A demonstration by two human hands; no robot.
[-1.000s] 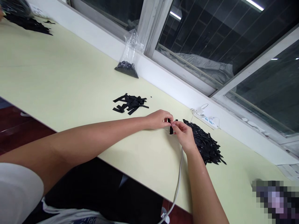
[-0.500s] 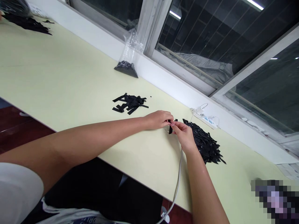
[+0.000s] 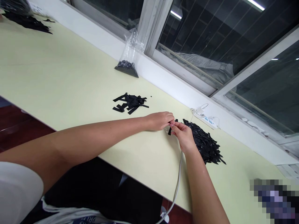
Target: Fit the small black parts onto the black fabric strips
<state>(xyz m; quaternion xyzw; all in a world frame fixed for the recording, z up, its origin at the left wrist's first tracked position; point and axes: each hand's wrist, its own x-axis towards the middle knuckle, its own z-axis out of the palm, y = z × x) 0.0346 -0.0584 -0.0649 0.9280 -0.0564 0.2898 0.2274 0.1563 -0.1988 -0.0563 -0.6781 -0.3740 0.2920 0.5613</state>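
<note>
short flat black strip (image 3: 169, 130) hangs pinched between left hand (image 3: 159, 120) and right hand (image 3: 184, 136) fingers

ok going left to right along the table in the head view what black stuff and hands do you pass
small pile of black strips → left hand → black strip held by both hands → right hand → big pile of black strips
</note>
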